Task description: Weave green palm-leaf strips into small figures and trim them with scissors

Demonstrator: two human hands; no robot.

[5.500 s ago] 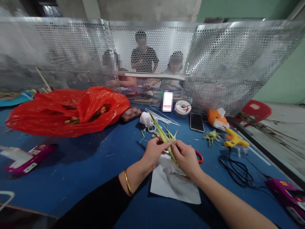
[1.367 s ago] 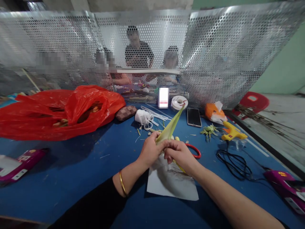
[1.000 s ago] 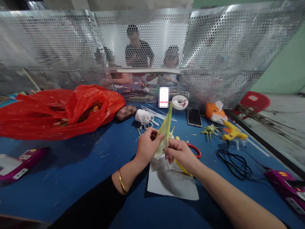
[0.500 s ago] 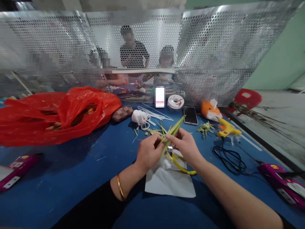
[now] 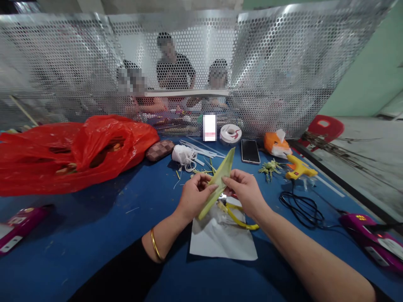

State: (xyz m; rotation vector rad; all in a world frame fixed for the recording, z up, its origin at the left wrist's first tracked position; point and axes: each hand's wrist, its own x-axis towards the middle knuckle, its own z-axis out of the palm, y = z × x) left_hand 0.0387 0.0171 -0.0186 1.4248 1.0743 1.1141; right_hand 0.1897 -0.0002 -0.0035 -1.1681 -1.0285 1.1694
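Observation:
A long pale-green leaf, perhaps a husk [image 5: 221, 176], is stretched at a slant between my hands over the blue table [image 5: 103, 235]. My left hand [image 5: 195, 195] pinches its left edge, thumb on top. On the other side my right hand [image 5: 244, 187] grips the right edge between thumb and fingers. Beneath them lie yellow-handled pliers or cutters [image 5: 241, 221], their head partly hidden, on a crumpled white sheet of paper [image 5: 223, 247]. Green scraps [image 5: 203, 171] are scattered just behind the leaf.
A red plastic bag [image 5: 126, 138] fills the left. Behind my hands are white string [image 5: 184, 155], a ribbon roll [image 5: 231, 134] and a phone [image 5: 250, 151]. To the right are a yellow glue gun [image 5: 300, 167], its black cord [image 5: 299, 209] and a purple device [image 5: 371, 239]. Perforated metal screens [image 5: 283, 71] stand behind.
The leaf, earlier narrow and folded-looking, now lies opened flat with its broad face up. My hands have turned slightly and stay on it. The view has shifted a little.

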